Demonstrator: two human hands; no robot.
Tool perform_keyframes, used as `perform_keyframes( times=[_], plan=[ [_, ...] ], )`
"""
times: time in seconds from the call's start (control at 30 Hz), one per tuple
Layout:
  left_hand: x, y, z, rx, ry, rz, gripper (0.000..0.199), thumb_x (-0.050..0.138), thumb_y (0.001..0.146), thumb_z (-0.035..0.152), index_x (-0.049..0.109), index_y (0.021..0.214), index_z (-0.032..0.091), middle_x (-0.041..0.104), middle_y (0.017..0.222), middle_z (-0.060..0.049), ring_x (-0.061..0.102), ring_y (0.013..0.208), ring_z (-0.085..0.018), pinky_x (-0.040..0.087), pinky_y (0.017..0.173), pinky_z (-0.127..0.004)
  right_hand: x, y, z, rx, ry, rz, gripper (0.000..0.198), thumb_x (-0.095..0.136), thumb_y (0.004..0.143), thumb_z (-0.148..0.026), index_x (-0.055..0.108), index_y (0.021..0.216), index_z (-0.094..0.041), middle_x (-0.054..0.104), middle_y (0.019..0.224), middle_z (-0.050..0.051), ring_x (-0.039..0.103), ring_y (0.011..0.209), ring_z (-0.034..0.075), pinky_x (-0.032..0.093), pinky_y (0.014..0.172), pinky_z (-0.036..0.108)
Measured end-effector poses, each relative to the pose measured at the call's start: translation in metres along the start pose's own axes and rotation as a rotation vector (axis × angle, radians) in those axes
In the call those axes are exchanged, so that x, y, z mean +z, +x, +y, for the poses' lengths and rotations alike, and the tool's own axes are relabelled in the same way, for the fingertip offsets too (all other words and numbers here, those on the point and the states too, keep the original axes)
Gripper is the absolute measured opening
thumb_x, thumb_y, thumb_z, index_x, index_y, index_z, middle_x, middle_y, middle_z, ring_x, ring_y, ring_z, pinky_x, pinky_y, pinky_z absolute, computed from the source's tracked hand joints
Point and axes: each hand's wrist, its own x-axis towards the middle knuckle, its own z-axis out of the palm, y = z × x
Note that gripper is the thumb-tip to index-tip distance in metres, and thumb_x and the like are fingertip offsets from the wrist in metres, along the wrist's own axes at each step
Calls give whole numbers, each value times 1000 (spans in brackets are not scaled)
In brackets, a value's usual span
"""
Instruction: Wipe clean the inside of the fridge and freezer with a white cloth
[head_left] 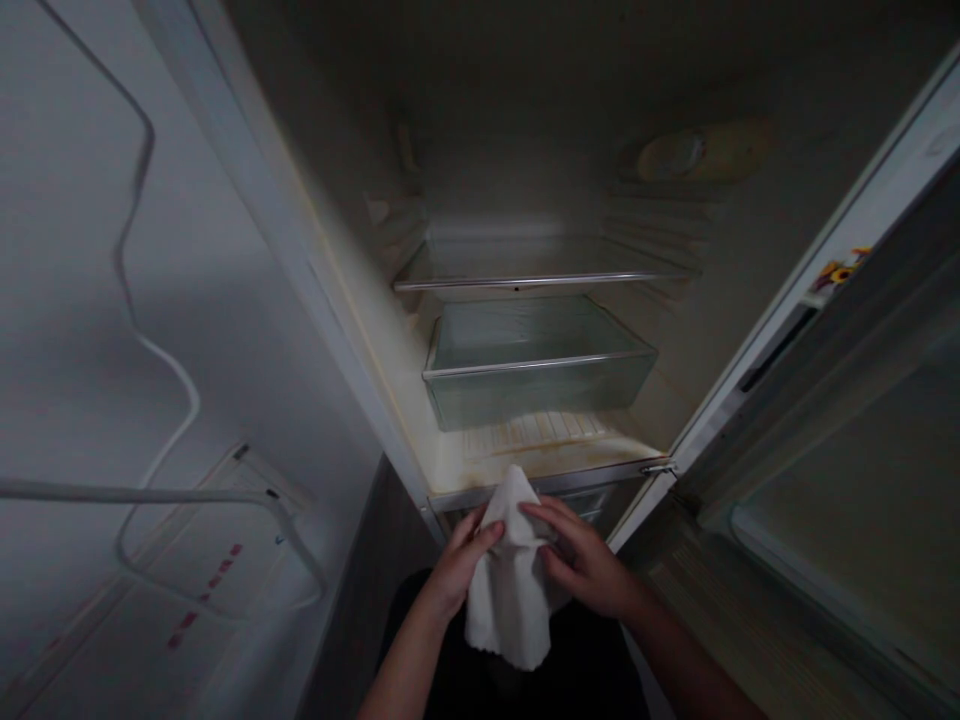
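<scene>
Blurring dims whole view; fridge (375, 330) interior murky, round fitting on back wall hard to make out. Left hand (459, 570) and right hand (585, 565) both curled narrow, pinching white cloth (510, 590) between them, just below fridge floor edge, in front of clear drawer (536, 375). Door (847, 400) sticker colourful, writing unreadable. Red marks on left panel illegible.

Home kitchen, dim: open fridge (525, 330) w/ glass shelf (540, 272) & clear drawer (536, 375), door (847, 400) swung right, white wall (75, 330) w/ cable (161, 360) left.
</scene>
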Motion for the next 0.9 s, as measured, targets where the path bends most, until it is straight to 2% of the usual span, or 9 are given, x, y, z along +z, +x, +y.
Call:
perform_keyframes(
  times=[0.13,0.27,0.43,0.5,0.57,0.6,0.7,0.77,0.9],
  plan=[
    [6,0,14,207,145,18,53,83,75,45,65,119,20,73,117,-8,69,107,-25,53,94,-35,4,-3,15,50,-22,56,56,53,94,-14,51,148,-28,54,143,9,51,134,21,41,116,39],
    [9,4,17,360,248,111,50,81,76,46,64,114,20,73,112,-7,69,106,-24,54,95,-36,9,-5,29,126,-27,159,47,55,96,-21,54,142,-24,58,136,10,56,126,21,45,111,39],
    [17,0,10,498,349,264,47,74,83,46,60,120,22,71,115,-8,69,107,-24,55,95,-37,26,-17,30,122,-244,572,26,58,92,-24,65,117,-23,60,119,13,58,115,27,48,102,45],
    [24,-8,8,599,462,321,37,69,88,41,61,120,23,71,112,-8,69,104,-23,56,93,-36,41,-25,26,31,-240,465,26,54,92,-21,66,115,-26,61,116,12,59,113,27,50,98,44],
    [32,-20,8,736,661,262,26,65,92,33,64,117,24,71,109,-7,70,102,-22,57,91,-34,60,-30,27,15,-87,256,31,51,94,-23,65,121,-28,64,115,11,61,111,25,53,97,44],
    [37,-27,9,820,783,190,24,62,94,29,65,117,25,71,109,-7,70,101,-22,57,90,-33,69,-32,29,66,19,221,32,51,95,-28,64,124,-29,65,116,11,62,111,26,54,97,45],
    [50,-50,10,1079,1132,-53,33,52,97,17,67,125,24,74,110,-7,72,97,-20,58,87,-30,86,-40,36,347,331,355,37,54,92,-54,69,115,-30,69,110,11,65,107,30,55,99,54],
    [58,-61,6,1213,1251,-134,38,48,97,12,66,130,21,75,111,-8,72,96,-19,58,87,-29,88,-51,33,470,436,375,42,60,86,-63,73,110,-31,69,112,12,65,107,34,54,99,59],
    [67,-66,-12,1289,1273,-253,35,51,98,19,66,129,19,76,115,-7,70,99,-20,57,89,-31,82,-81,3,501,480,406,44,62,89,-59,72,124,-35,63,132,10,58,126,37,52,101,64]
  ],
)
